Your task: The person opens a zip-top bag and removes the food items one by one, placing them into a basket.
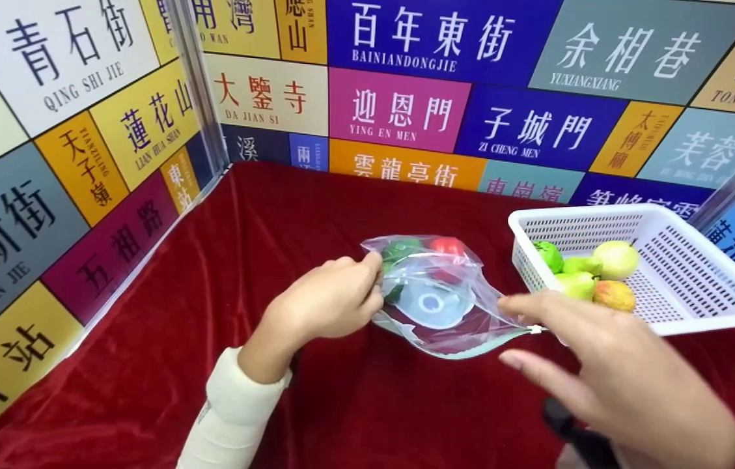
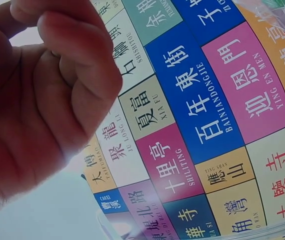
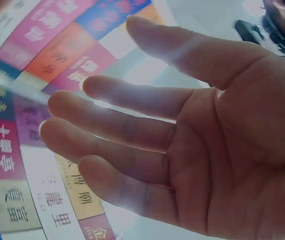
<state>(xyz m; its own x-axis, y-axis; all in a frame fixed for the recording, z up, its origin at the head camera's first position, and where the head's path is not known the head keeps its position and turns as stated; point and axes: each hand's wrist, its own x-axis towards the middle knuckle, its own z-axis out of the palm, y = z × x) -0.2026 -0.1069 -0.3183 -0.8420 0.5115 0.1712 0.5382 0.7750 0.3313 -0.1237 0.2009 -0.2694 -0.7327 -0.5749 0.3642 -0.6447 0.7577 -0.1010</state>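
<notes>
A clear zip bag (image 1: 448,335) lies over the middle of the red cloth, with a green vegetable (image 1: 402,248) and a red one (image 1: 448,247) showing through its plastic. My left hand (image 1: 325,296) pinches the bag's left edge between thumb and curled fingers. In the left wrist view that hand (image 2: 47,95) shows its bent fingers, and a corner of the bag is at the upper right. By the white zip slider (image 1: 535,329) at the bag's right end, my right hand (image 1: 627,371) has its thumb and fingers spread apart. Straight, bare fingers (image 3: 127,135) show in the right wrist view.
To the right stands a white perforated basket (image 1: 719,267) holding pears (image 1: 577,284), a round yellow-green fruit (image 1: 616,260), a reddish-yellow fruit (image 1: 614,296) and a green pepper-like piece (image 1: 548,256). Walls covered with coloured street-name panels (image 1: 400,107) enclose the red cloth (image 1: 178,312).
</notes>
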